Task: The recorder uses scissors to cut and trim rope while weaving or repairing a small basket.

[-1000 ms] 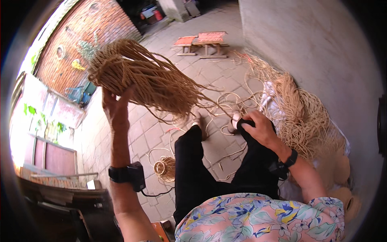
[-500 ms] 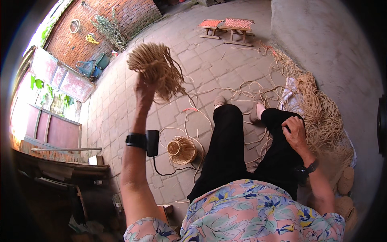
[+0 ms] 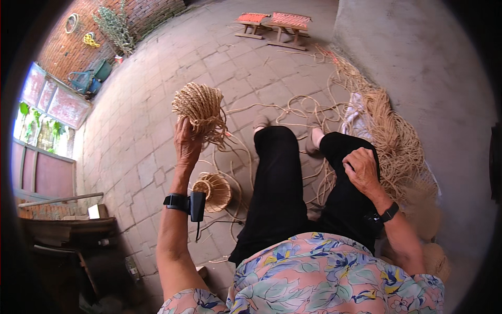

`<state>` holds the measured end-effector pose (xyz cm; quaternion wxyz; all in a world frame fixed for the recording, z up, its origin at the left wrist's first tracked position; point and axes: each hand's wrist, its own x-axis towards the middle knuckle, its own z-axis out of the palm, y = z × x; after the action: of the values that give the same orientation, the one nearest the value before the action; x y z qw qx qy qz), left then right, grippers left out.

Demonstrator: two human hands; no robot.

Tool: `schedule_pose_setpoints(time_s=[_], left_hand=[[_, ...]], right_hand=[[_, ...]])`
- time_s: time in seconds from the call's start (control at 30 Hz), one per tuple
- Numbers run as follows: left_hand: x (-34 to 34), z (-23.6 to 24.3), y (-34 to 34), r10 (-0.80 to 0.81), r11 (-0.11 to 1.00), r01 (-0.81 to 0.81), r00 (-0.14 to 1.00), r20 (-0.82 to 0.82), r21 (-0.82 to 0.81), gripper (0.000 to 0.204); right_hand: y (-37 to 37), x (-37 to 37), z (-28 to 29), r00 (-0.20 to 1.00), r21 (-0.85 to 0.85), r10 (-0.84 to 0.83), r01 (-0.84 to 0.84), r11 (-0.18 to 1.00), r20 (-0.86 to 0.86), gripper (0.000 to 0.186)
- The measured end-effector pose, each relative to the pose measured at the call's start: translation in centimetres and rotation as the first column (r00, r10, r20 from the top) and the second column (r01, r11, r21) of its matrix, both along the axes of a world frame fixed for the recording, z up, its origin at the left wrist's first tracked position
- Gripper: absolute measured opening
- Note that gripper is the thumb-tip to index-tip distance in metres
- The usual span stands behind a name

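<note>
In my left hand (image 3: 187, 137) is a thick bundle of braided straw rope (image 3: 198, 102), raised out in front of me over the paved floor. My fingers close around its lower part, and loose strands hang down on its right. My right hand (image 3: 362, 168) rests on my right knee with its fingers curled in, and nothing shows in them. Below the bundle, a small woven basket (image 3: 218, 192) lies on the floor beside my left leg, partly behind the box strapped to my left wrist.
A large heap of straw rope (image 3: 395, 133) lies right of my legs along the grey wall (image 3: 434, 104), with loose strands trailing around my feet. Two low stools with orange woven seats (image 3: 290, 21) stand far ahead. Bins (image 3: 86, 81) sit by the brick wall at the far left.
My left hand has lowered the rope bundle and turned it, so its loose ends hang less widely. The whole view has shifted. My right hand stays on my knee.
</note>
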<state>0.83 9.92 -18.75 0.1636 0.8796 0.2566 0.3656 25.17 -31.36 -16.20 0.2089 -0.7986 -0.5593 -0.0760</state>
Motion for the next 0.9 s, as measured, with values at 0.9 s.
schedule_pose_setpoints(time_s=[0.9], left_hand=[[-9.9,-9.8,-1.1,0.075,0.920,-0.224,0.907,-0.415,-0.322,0.033]], right_hand=[[-1.3,-0.5,2.9,0.999,0.031,0.017,-0.016,0.999,-0.031,0.012]])
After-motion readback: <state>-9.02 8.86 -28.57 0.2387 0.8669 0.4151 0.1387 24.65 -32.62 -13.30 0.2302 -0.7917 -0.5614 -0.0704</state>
